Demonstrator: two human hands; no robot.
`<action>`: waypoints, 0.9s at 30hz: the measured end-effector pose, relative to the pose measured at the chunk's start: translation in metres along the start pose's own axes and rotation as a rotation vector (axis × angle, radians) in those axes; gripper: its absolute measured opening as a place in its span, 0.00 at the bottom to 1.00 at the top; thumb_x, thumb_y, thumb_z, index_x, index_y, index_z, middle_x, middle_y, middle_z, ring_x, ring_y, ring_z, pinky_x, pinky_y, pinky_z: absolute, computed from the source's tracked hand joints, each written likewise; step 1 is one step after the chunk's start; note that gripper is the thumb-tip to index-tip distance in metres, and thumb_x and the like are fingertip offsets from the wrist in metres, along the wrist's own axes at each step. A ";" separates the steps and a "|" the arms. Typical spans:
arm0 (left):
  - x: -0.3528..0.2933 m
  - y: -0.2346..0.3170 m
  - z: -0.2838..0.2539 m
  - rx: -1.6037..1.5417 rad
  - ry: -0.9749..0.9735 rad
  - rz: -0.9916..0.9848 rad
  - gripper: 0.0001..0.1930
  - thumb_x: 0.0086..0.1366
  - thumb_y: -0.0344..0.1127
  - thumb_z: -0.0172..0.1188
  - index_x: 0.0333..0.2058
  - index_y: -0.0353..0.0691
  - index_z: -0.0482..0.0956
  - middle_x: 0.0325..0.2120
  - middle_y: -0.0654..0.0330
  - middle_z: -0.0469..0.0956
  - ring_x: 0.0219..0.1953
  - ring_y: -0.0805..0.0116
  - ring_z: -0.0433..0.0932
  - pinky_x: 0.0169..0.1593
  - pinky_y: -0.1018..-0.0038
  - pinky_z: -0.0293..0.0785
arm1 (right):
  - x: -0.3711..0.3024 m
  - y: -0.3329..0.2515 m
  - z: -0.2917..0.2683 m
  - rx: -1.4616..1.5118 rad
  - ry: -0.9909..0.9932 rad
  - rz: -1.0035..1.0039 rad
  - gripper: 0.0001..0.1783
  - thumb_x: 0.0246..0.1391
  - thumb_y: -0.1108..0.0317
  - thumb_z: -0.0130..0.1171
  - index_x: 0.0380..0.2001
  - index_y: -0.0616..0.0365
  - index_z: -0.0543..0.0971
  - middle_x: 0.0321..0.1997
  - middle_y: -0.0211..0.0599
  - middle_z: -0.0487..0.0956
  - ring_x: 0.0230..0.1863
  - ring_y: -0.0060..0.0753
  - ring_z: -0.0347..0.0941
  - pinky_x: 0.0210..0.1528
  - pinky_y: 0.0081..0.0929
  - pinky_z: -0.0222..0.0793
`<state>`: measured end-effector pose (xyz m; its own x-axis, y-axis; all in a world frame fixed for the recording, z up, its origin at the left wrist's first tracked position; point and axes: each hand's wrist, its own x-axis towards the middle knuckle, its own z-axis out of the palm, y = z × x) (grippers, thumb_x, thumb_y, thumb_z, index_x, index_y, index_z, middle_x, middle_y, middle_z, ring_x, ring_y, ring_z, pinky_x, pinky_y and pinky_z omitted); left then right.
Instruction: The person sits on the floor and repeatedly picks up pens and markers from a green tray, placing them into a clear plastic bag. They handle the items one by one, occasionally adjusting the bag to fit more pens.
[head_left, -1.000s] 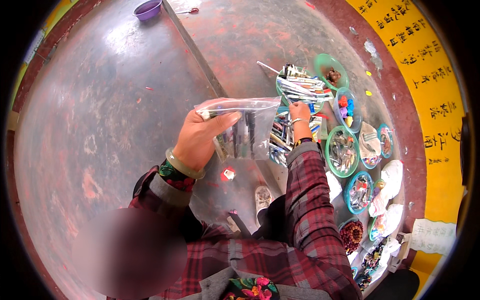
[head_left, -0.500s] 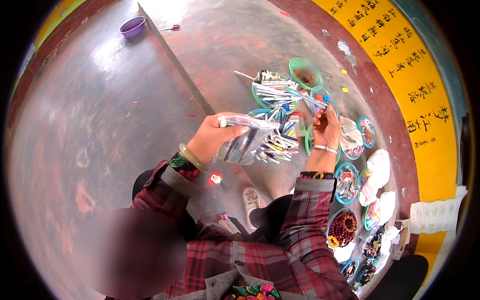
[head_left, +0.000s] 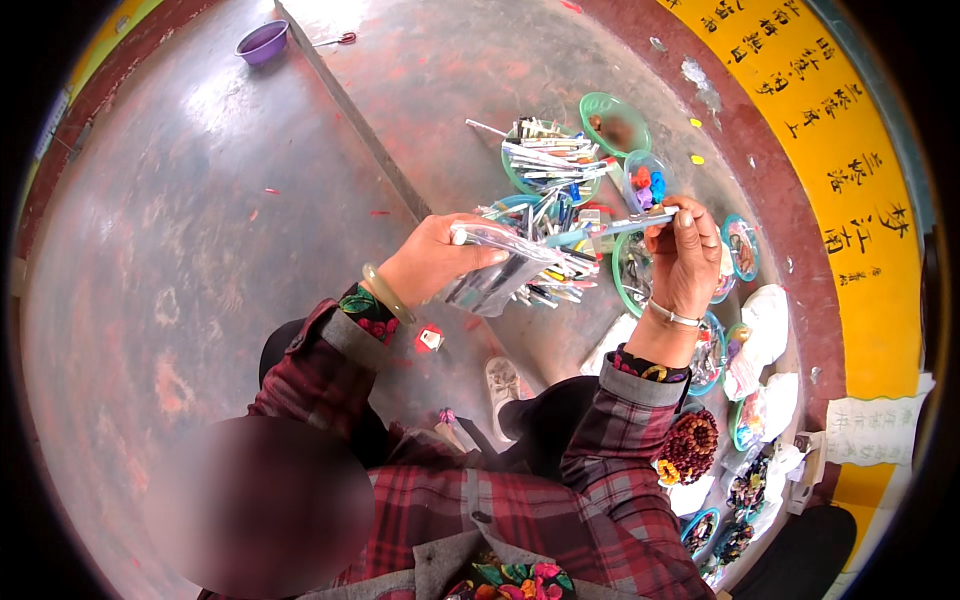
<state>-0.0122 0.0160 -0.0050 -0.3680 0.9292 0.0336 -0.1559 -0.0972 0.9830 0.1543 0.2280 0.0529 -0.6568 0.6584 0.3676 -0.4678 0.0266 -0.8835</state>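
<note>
Well, to my left a wide stretch of worn grey floor (head_left: 190,230) runs out, specked with red scraps, as far as the purple basin (head_left: 262,44) and the red-handled scissors (head_left: 338,40) near the top. A dark seam (head_left: 350,110) cuts slantwise down that floor toward my left hand (head_left: 440,258). My right side is tighter: containers crowd close, and past them a maroon border (head_left: 750,140) curves along the foot of a yellow panel (head_left: 850,150). The rim of a green basin (head_left: 622,285) sits just left of my right hand (head_left: 688,250) in view, and the pen-filled green basket (head_left: 512,180) lies beyond both hands.

Between my hands are the clear plastic bag (head_left: 495,262) and a light-blue pen (head_left: 612,229). My left thumb and fingers clamp the bag near its upper left edge; it hangs tilted, glossy and creased, dark slim shapes showing through. My right thumb and fingers pinch the pen at one end. It slants down leftward, slim and pale, its far end at the bag's right edge; whether they touch I cannot tell.
</note>
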 end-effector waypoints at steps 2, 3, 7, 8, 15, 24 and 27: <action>0.000 -0.002 -0.001 0.020 -0.019 0.012 0.12 0.58 0.26 0.56 0.42 0.32 0.76 0.36 0.64 0.77 0.39 0.79 0.71 0.44 0.79 0.68 | 0.001 -0.001 0.003 -0.001 -0.032 -0.002 0.12 0.56 0.67 0.53 0.38 0.66 0.75 0.27 0.33 0.75 0.27 0.22 0.69 0.28 0.17 0.62; 0.000 -0.003 -0.001 0.029 -0.029 0.018 0.12 0.58 0.26 0.56 0.42 0.32 0.76 0.36 0.64 0.77 0.39 0.79 0.71 0.44 0.79 0.68 | 0.001 -0.001 0.005 0.008 -0.040 -0.005 0.12 0.56 0.68 0.53 0.38 0.67 0.75 0.27 0.33 0.75 0.27 0.22 0.69 0.28 0.17 0.62; 0.001 -0.001 0.001 0.005 -0.055 -0.014 0.13 0.58 0.27 0.58 0.43 0.32 0.75 0.36 0.64 0.77 0.38 0.79 0.72 0.44 0.79 0.68 | -0.001 -0.001 0.015 -0.007 -0.020 0.010 0.12 0.56 0.68 0.52 0.38 0.67 0.75 0.27 0.32 0.75 0.26 0.21 0.68 0.28 0.17 0.62; 0.000 0.000 0.002 0.006 -0.049 -0.015 0.14 0.58 0.27 0.59 0.43 0.32 0.75 0.36 0.64 0.77 0.38 0.80 0.72 0.43 0.79 0.69 | -0.001 0.000 0.018 -0.010 -0.042 0.014 0.12 0.56 0.68 0.52 0.37 0.67 0.75 0.27 0.32 0.75 0.26 0.21 0.68 0.28 0.17 0.62; -0.002 -0.002 -0.001 0.073 -0.052 -0.060 0.17 0.58 0.31 0.59 0.46 0.32 0.73 0.38 0.62 0.76 0.39 0.80 0.71 0.44 0.79 0.69 | -0.002 0.005 0.027 -0.062 -0.076 0.028 0.11 0.56 0.68 0.53 0.36 0.66 0.76 0.28 0.32 0.76 0.27 0.19 0.69 0.29 0.16 0.62; -0.004 -0.002 0.000 0.036 -0.036 -0.074 0.16 0.57 0.28 0.58 0.45 0.31 0.73 0.37 0.63 0.76 0.38 0.79 0.71 0.44 0.79 0.69 | -0.002 0.007 0.031 -0.084 -0.073 0.017 0.10 0.55 0.69 0.53 0.37 0.65 0.77 0.29 0.32 0.77 0.27 0.17 0.69 0.29 0.16 0.62; -0.002 -0.002 -0.001 0.067 -0.009 -0.080 0.15 0.57 0.28 0.60 0.43 0.32 0.75 0.35 0.65 0.77 0.38 0.81 0.71 0.43 0.81 0.68 | -0.003 0.006 0.031 -0.088 -0.092 0.027 0.10 0.55 0.69 0.53 0.37 0.65 0.77 0.29 0.32 0.77 0.27 0.17 0.69 0.29 0.15 0.62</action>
<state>-0.0118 0.0137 -0.0075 -0.3481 0.9364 -0.0444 -0.1227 0.0014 0.9924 0.1349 0.2032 0.0553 -0.7218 0.5881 0.3647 -0.3983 0.0779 -0.9139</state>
